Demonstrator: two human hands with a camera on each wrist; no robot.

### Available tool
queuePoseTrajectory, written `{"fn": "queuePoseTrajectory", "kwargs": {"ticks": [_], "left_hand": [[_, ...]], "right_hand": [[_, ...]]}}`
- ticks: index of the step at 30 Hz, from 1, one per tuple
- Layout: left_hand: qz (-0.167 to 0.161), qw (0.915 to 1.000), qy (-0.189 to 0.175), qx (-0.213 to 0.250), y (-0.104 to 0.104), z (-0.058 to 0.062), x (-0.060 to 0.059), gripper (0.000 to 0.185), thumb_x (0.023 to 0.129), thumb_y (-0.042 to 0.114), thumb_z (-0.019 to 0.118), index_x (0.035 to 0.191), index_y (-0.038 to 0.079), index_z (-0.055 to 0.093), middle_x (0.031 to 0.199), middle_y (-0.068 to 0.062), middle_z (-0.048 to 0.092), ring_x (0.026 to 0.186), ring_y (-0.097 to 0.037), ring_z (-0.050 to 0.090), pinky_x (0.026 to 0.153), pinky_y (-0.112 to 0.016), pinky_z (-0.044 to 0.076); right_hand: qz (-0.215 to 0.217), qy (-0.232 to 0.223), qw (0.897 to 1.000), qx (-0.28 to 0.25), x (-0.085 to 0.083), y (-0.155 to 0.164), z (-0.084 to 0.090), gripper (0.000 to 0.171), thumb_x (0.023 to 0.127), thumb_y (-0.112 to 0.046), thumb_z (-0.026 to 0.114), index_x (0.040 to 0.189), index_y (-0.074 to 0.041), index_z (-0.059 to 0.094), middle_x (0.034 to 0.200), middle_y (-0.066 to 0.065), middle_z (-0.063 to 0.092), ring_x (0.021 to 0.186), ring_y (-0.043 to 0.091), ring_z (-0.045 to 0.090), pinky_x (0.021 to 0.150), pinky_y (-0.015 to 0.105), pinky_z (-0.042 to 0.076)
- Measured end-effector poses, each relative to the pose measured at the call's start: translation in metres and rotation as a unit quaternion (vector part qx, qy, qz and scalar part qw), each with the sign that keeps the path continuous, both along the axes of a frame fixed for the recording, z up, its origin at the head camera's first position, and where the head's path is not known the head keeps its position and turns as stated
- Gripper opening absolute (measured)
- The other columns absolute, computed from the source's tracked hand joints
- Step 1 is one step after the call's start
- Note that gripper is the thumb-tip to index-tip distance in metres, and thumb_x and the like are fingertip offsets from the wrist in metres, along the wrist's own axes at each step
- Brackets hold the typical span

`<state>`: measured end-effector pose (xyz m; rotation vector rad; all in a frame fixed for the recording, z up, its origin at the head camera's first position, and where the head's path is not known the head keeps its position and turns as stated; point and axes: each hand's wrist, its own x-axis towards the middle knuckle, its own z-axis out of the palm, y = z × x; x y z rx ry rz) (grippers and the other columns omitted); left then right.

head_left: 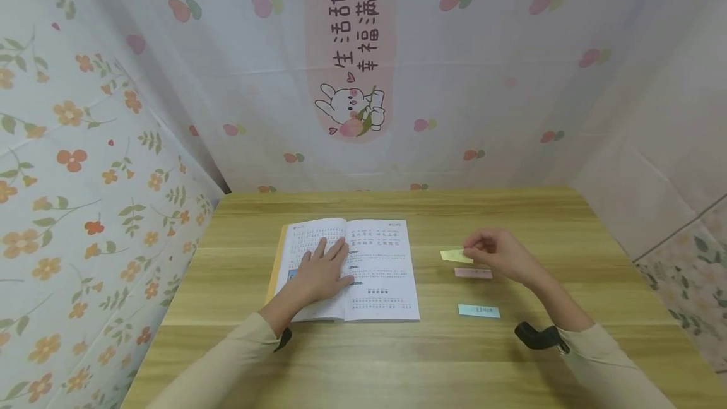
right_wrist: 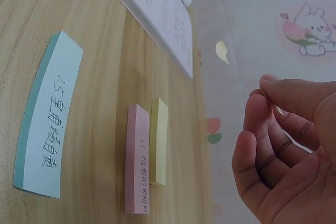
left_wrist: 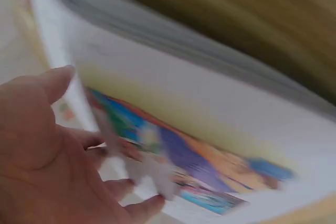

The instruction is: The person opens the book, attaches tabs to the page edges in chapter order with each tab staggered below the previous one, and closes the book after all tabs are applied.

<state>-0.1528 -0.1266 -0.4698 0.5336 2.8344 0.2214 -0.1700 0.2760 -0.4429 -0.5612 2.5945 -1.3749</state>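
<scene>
An open book (head_left: 380, 283) lies on the table with printed text on both pages. My left hand (head_left: 320, 275) rests on it near the fold, its fingers spread. A page with a coloured picture (left_wrist: 184, 145) shows blurred beside that hand in the left wrist view. To the right of the book, my right hand (head_left: 500, 254) pinches a thin yellow sticky note (right_wrist: 278, 109) between thumb and finger, mostly edge-on. Below this hand sit a yellow sticky-note pad (right_wrist: 159, 145) and a pink pad (right_wrist: 136, 161) with handwriting. Nearer me lies a handwritten light-blue pad (head_left: 479, 311).
The wooden table (head_left: 397, 365) carries the book on the left and the pads on the right. Behind it hangs a white curtain (head_left: 483, 81) with a rabbit print. A flowered cloth (head_left: 85, 207) hangs along the left side.
</scene>
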Motion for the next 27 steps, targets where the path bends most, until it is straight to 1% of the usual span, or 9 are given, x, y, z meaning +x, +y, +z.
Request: {"fn": "queuePoseTrajectory", "kwargs": {"ticks": [2, 6, 9, 12, 17, 21, 24, 27], "left_hand": [[-0.009, 0.9999, 0.005, -0.009, -0.008, -0.007, 0.0, 0.078, 0.103, 0.053, 0.049, 0.163, 0.009, 0.023, 0.168, -0.006, 0.013, 0.15, -0.044, 0.009, 0.112, -0.068, 0.02], [-0.02, 0.9997, 0.008, -0.008, -0.016, -0.016, -0.001, 0.08, 0.105, 0.056, 0.041, 0.164, 0.01, 0.015, 0.169, -0.005, 0.007, 0.151, -0.043, 0.006, 0.112, -0.068, 0.017], [-0.025, 0.9997, 0.002, -0.004, -0.018, -0.023, -0.001, 0.079, 0.106, 0.057, 0.035, 0.164, 0.01, 0.01, 0.17, -0.005, 0.004, 0.151, -0.042, 0.004, 0.113, -0.068, 0.013], [-0.029, 0.9995, -0.01, -0.01, -0.018, -0.029, -0.002, 0.078, 0.107, 0.058, 0.029, 0.164, 0.011, 0.004, 0.17, -0.004, -0.001, 0.151, -0.04, 0.0, 0.114, -0.068, 0.01], [-0.027, 0.9994, -0.015, -0.015, -0.016, -0.033, -0.004, 0.079, 0.107, 0.058, 0.029, 0.164, 0.011, 0.003, 0.169, -0.003, -0.003, 0.151, -0.04, 0.0, 0.113, -0.069, 0.009], [-0.021, 0.9995, -0.013, -0.022, -0.018, -0.037, -0.007, 0.079, 0.106, 0.061, 0.026, 0.164, 0.014, 0.001, 0.169, 0.0, -0.006, 0.152, -0.038, -0.001, 0.114, -0.068, 0.009], [-0.02, 0.9993, -0.019, -0.024, -0.016, -0.029, -0.004, 0.078, 0.107, 0.058, 0.028, 0.164, 0.011, 0.003, 0.17, -0.003, -0.003, 0.152, -0.04, 0.001, 0.114, -0.068, 0.01], [-0.02, 0.9987, -0.036, -0.029, -0.014, -0.019, -0.002, 0.077, 0.108, 0.054, 0.031, 0.164, 0.009, 0.004, 0.17, -0.006, -0.003, 0.151, -0.041, 0.001, 0.114, -0.068, 0.01]], "right_hand": [[0.002, -0.001, 1.0, -0.001, 0.0, 0.0, 0.0, 0.014, 0.096, -0.011, 0.072, 0.104, 0.0, 0.071, 0.094, 0.015, 0.069, 0.085, 0.033, 0.066, 0.072, 0.027, 0.054], [0.006, 0.007, 1.0, 0.003, 0.002, 0.0, 0.0, 0.015, 0.097, -0.014, 0.072, 0.104, 0.0, 0.071, 0.094, 0.014, 0.069, 0.084, 0.027, 0.066, 0.074, 0.027, 0.054], [0.002, 0.012, 1.0, 0.005, 0.002, 0.001, -0.002, 0.014, 0.097, -0.014, 0.072, 0.104, -0.002, 0.071, 0.094, 0.014, 0.069, 0.084, 0.024, 0.066, 0.074, 0.027, 0.054], [-0.001, 0.013, 1.0, 0.002, 0.002, 0.002, -0.005, 0.012, 0.097, -0.013, 0.072, 0.103, -0.004, 0.072, 0.094, 0.014, 0.069, 0.083, 0.023, 0.066, 0.073, 0.027, 0.055], [0.009, 0.012, 1.0, -0.007, 0.003, -0.003, -0.007, 0.01, 0.096, -0.012, 0.073, 0.102, -0.003, 0.072, 0.092, 0.011, 0.07, 0.082, 0.025, 0.066, 0.072, 0.027, 0.055], [0.007, 0.013, 1.0, 0.005, 0.002, -0.008, -0.007, 0.011, 0.096, -0.01, 0.072, 0.104, -0.002, 0.071, 0.092, 0.009, 0.069, 0.082, 0.023, 0.066, 0.072, 0.026, 0.054], [0.008, 0.011, 1.0, 0.011, 0.001, -0.011, -0.008, 0.011, 0.096, -0.009, 0.072, 0.105, -0.002, 0.071, 0.092, 0.008, 0.069, 0.082, 0.021, 0.065, 0.073, 0.026, 0.054], [0.011, 0.006, 1.0, 0.007, 0.0, -0.013, -0.007, 0.01, 0.096, -0.01, 0.072, 0.104, -0.003, 0.071, 0.092, 0.009, 0.069, 0.082, 0.021, 0.065, 0.073, 0.026, 0.054]]}}
